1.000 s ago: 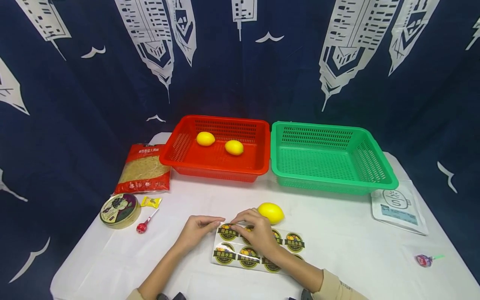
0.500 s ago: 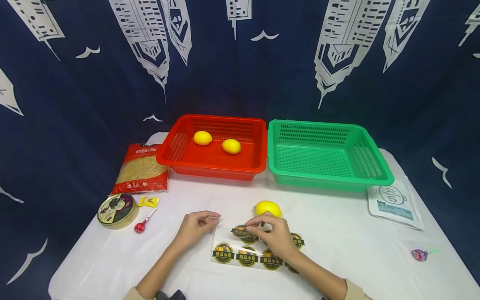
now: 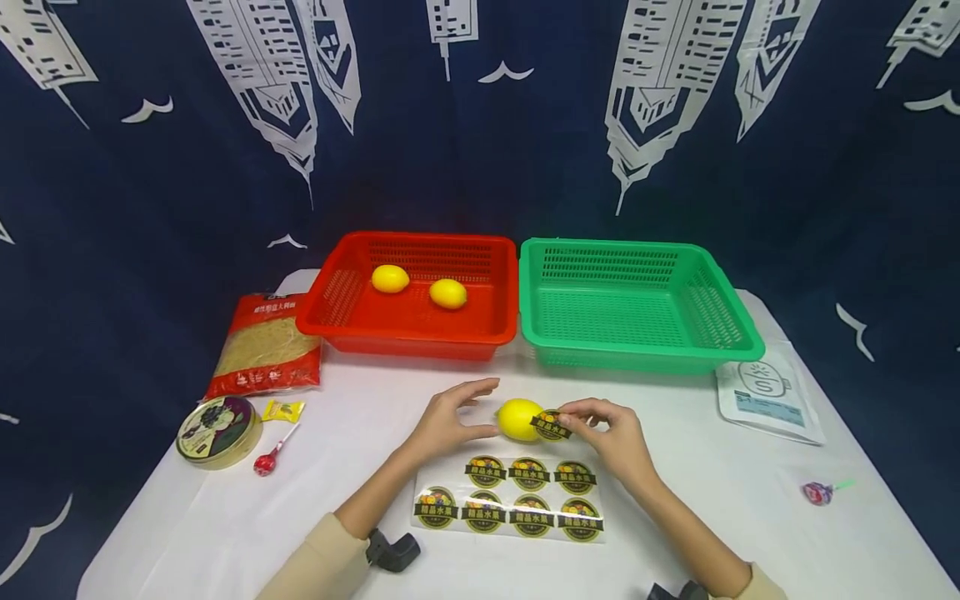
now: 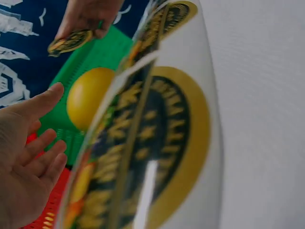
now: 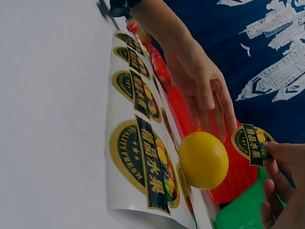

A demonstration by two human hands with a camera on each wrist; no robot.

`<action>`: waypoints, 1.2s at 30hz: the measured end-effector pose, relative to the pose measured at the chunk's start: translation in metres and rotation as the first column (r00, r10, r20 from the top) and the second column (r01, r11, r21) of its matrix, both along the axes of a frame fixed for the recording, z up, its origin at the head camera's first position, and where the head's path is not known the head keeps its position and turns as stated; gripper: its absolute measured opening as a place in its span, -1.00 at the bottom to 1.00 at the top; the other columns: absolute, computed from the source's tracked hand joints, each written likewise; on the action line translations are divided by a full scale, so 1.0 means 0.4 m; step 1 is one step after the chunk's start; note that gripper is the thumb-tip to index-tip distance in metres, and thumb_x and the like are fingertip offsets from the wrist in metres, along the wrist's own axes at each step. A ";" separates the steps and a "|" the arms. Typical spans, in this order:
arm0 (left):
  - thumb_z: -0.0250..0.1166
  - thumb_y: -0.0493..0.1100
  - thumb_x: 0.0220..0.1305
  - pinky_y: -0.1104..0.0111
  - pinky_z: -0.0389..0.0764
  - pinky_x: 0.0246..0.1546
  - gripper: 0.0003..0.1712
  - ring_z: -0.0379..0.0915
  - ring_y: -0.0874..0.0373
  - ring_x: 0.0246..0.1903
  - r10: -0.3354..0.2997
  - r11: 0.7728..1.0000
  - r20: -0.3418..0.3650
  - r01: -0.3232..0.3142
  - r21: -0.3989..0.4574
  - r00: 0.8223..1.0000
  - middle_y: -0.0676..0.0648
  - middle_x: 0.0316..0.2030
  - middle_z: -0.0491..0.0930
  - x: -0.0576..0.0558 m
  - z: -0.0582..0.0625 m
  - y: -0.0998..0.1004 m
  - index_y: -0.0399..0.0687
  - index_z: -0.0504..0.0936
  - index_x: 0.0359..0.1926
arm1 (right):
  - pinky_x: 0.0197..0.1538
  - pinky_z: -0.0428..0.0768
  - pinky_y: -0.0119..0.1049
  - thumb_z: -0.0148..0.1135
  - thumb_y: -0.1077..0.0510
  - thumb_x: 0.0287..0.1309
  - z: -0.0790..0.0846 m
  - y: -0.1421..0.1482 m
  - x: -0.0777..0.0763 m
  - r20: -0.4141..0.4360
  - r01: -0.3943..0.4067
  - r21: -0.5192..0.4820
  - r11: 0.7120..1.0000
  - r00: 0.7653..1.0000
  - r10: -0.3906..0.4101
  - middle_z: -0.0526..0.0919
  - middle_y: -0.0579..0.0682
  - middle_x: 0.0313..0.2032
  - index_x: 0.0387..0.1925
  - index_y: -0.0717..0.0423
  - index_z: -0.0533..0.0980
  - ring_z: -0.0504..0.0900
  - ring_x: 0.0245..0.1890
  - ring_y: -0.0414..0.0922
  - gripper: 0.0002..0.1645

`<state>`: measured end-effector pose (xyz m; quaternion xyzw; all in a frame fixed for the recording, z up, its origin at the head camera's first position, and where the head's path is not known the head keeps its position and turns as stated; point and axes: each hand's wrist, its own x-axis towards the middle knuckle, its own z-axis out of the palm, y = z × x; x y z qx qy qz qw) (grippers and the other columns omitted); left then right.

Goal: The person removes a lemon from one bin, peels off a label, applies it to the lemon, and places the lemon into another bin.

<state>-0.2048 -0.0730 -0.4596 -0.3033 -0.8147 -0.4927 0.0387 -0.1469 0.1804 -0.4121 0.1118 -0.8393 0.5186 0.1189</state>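
Observation:
A lemon [image 3: 517,419] lies on the white table just beyond the sticker sheet [image 3: 507,498]. My left hand [image 3: 452,421] is at the lemon's left side, thumb and fingers spread apart, holding nothing. In the left wrist view the left hand [image 4: 28,162] shows its palm with a gap to the lemon [image 4: 90,98]. My right hand [image 3: 611,433] pinches a round black and gold fruit sticker [image 3: 551,425] by its edge, and the sticker overlaps the lemon's right side in the head view. The right wrist view shows the sticker [image 5: 251,144] raised, its printed face visible.
Behind stand a red basket [image 3: 420,346] with two lemons [image 3: 447,293] and a green basket [image 3: 637,350]. Left are a pasta bag [image 3: 266,346], a round tin [image 3: 219,432], a yellow candy [image 3: 283,411] and a lollipop [image 3: 265,463]. Right are a white pouch [image 3: 768,396] and another lollipop [image 3: 817,492].
The right hand has peeled a sticker off the sheet's upper left spot and carried it right and up to the lemon. The left hand has left the sheet's corner and moved to the lemon, spreading.

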 end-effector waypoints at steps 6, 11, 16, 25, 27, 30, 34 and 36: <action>0.51 -0.10 -0.13 0.34 0.43 0.08 -0.19 0.42 0.12 0.08 -0.046 0.998 0.086 0.049 -0.033 0.995 0.02 0.13 0.46 -0.017 -0.050 0.028 -0.06 0.42 0.22 | -0.23 0.51 -0.35 0.37 0.08 -0.01 -0.060 -0.003 -0.064 0.096 -0.063 -0.044 0.997 0.993 0.067 0.69 -0.13 -0.39 -0.34 0.05 0.66 0.56 -0.38 -0.22 -0.83; 0.49 -0.07 -0.09 0.37 0.37 0.13 -0.23 0.41 0.20 0.08 -0.080 0.996 0.099 0.083 -0.026 0.992 0.08 0.13 0.46 -0.029 -0.077 0.032 -0.04 0.44 0.20 | -0.19 0.56 -0.35 0.36 0.09 0.01 -0.066 -0.029 -0.083 0.150 -0.112 -0.080 0.990 0.981 0.123 0.70 -0.05 -0.34 -0.33 0.12 0.65 0.62 -0.33 -0.16 -0.80; 0.49 -0.12 -0.09 0.42 0.39 0.10 -0.32 0.43 0.31 0.03 -0.084 0.996 0.117 0.082 0.019 0.990 0.14 0.06 0.52 -0.035 -0.092 0.039 0.06 0.51 0.14 | -0.20 0.58 -0.38 0.35 0.14 0.02 -0.066 -0.044 -0.085 0.188 -0.117 -0.105 0.988 0.973 0.135 0.69 0.01 -0.33 -0.31 0.18 0.64 0.64 -0.32 -0.13 -0.80; 0.50 -0.20 -0.12 0.44 0.45 0.03 -0.35 0.48 0.31 -0.03 -0.097 0.994 0.142 0.088 0.071 0.985 0.08 0.02 0.55 -0.034 -0.091 0.037 0.02 0.54 0.09 | -0.26 0.59 -0.40 0.37 0.11 0.00 -0.111 -0.052 -0.100 0.112 -0.089 -0.076 0.993 0.989 0.097 0.68 -0.06 -0.41 -0.35 0.11 0.64 0.60 -0.38 -0.18 -0.83; 0.50 -0.21 -0.12 0.44 0.45 0.03 -0.36 0.48 0.30 -0.03 -0.102 0.993 0.137 0.092 0.074 0.985 0.07 0.02 0.55 -0.035 -0.091 0.038 0.01 0.54 0.09 | -0.27 0.58 -0.40 0.37 0.10 0.01 -0.115 -0.055 -0.100 0.090 -0.075 -0.053 0.996 0.993 0.080 0.66 -0.11 -0.44 -0.37 0.06 0.64 0.59 -0.39 -0.19 -0.86; 0.50 -0.20 -0.12 0.44 0.45 0.03 -0.35 0.48 0.29 -0.02 -0.108 0.992 0.137 0.097 0.081 0.985 0.07 0.02 0.55 -0.037 -0.093 0.039 0.02 0.54 0.09 | -0.29 0.58 -0.39 0.38 0.08 -0.01 -0.118 -0.059 -0.098 0.049 -0.052 -0.035 0.998 0.997 0.053 0.64 -0.17 -0.46 -0.39 0.00 0.64 0.57 -0.41 -0.20 -0.88; 0.50 -0.20 -0.13 0.43 0.45 0.03 -0.35 0.48 0.27 -0.02 -0.112 0.990 0.144 0.099 0.097 0.983 0.08 0.02 0.55 -0.038 -0.096 0.041 0.02 0.54 0.08 | -0.31 0.57 -0.39 0.39 0.11 -0.02 -0.134 -0.065 -0.096 -0.060 -0.021 -0.009 1.000 0.998 0.020 0.62 -0.22 -0.45 -0.40 -0.02 0.63 0.55 -0.43 -0.22 -0.90; 0.50 -0.21 -0.14 0.43 0.46 0.03 -0.35 0.48 0.25 -0.02 -0.113 0.990 0.145 0.099 0.104 0.983 0.08 0.02 0.55 -0.036 -0.097 0.042 0.02 0.54 0.08 | -0.33 0.56 -0.40 0.40 0.13 -0.03 -0.142 -0.068 -0.095 -0.122 -0.001 0.006 1.000 0.993 0.002 0.60 -0.25 -0.45 -0.40 -0.03 0.63 0.53 -0.43 -0.24 -0.90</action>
